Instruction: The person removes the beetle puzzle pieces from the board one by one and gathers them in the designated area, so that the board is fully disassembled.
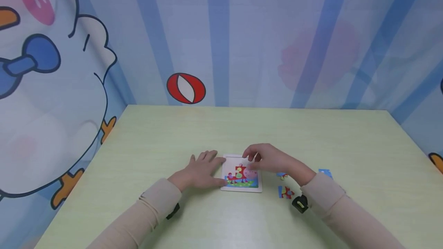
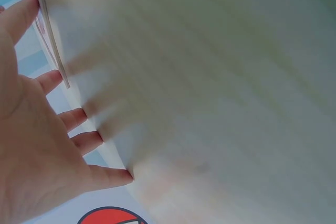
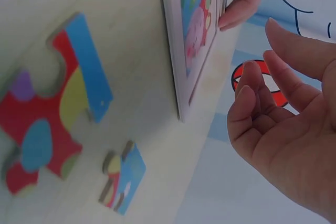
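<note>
A white-rimmed jigsaw tray [image 1: 241, 190] lies flat on the table, with a red, pink, green and blue picture in its lower part and a pale surface above. My left hand [image 1: 202, 171] is spread flat beside it, thumb and index finger at its left edge. In the left wrist view, the other fingertips [image 2: 94, 138] of that hand rest on the table. My right hand [image 1: 268, 158] is over the tray's upper right side. Its fingers [image 3: 244, 108] are loosely bent, the thumb apart, and nothing shows between them in the right wrist view.
Right of the tray lie a red and blue jigsaw piece [image 1: 286, 192] and a smaller blue, yellow and red piece [image 3: 128, 179]. Another blue piece [image 1: 325, 173] shows partly behind the right forearm. Behind the pale table [image 1: 173, 133] hangs a striped blue backdrop [image 1: 249, 49].
</note>
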{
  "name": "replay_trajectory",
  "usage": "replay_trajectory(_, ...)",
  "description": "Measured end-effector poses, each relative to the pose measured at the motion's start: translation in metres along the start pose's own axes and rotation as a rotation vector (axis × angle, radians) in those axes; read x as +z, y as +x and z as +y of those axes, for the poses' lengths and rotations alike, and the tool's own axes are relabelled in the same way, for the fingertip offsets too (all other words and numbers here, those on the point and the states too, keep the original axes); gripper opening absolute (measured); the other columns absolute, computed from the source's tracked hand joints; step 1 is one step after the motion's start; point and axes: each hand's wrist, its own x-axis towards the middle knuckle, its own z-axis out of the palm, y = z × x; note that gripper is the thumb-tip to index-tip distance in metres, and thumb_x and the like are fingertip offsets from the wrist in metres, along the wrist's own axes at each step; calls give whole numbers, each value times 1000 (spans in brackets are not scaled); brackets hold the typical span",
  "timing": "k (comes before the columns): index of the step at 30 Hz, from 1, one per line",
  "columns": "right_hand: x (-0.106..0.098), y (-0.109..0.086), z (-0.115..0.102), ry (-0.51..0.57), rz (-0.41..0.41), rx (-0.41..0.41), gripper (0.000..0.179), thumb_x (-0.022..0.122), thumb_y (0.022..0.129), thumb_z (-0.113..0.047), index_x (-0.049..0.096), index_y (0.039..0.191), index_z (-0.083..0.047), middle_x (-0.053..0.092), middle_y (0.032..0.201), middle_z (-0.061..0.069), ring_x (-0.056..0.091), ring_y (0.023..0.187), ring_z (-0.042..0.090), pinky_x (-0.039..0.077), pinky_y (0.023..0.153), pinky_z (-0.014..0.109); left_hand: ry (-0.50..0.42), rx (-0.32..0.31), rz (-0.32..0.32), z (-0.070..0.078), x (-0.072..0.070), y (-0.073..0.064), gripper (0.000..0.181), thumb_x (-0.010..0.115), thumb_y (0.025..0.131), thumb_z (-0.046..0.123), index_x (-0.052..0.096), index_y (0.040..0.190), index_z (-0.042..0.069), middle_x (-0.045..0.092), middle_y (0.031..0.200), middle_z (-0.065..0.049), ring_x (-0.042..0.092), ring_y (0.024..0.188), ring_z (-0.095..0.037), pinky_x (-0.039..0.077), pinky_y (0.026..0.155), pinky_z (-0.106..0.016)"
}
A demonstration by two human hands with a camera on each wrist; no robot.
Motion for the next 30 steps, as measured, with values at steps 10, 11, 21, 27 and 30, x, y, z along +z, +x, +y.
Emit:
replay_trajectory(10, 16, 13, 1, 24, -48, 51, 25, 70, 85, -5, 63, 109, -6, 61, 99, 6, 57, 86, 19, 51, 77, 30, 2, 2, -5, 0, 0, 0, 73, 58, 88, 57, 36, 148, 22, 21, 158, -12, 17, 145, -38, 15, 109, -69)
replay_trajectory(11, 18, 15, 2, 26, -51, 62, 25, 70, 84, -5, 63, 108, -7, 61, 98, 5, 56, 86, 18, 51, 76, 30, 2, 1, -6, 0, -1, 0, 73, 58, 88, 57, 36, 148, 22, 21, 158, -12, 17, 145, -37, 15, 109, -69)
replay_trajectory(21, 25, 19, 3, -26, -55, 81, 24, 72, 83, -4, 63, 104, -8, 61, 95, 3, 55, 84, 18, 51, 79, 31, 6, 10, -12, -1, 1, 1, 73, 56, 89, 58, 35, 149, 22, 20, 159, -13, 15, 145, -38, 14, 109, -70)
replay_trajectory(27, 27, 21, 2, -53, -47, 86, 26, 74, 81, -2, 64, 103, -8, 60, 95, 3, 56, 84, 18, 52, 83, 33, 14, 18, -8, 0, -1, 0, 73, 56, 89, 58, 34, 150, 22, 19, 159, -14, 15, 145, -39, 14, 108, -70)
replay_trajectory(30, 28, 22, 3, -69, -42, 89, 27, 75, 80, -2, 64, 103, -8, 60, 95, 2, 55, 85, 18, 52, 83, 33, 15, 17, -9, 0, -1, 0, 73, 56, 89, 57, 34, 150, 22, 19, 159, -14, 15, 145, -39, 14, 108, -70)
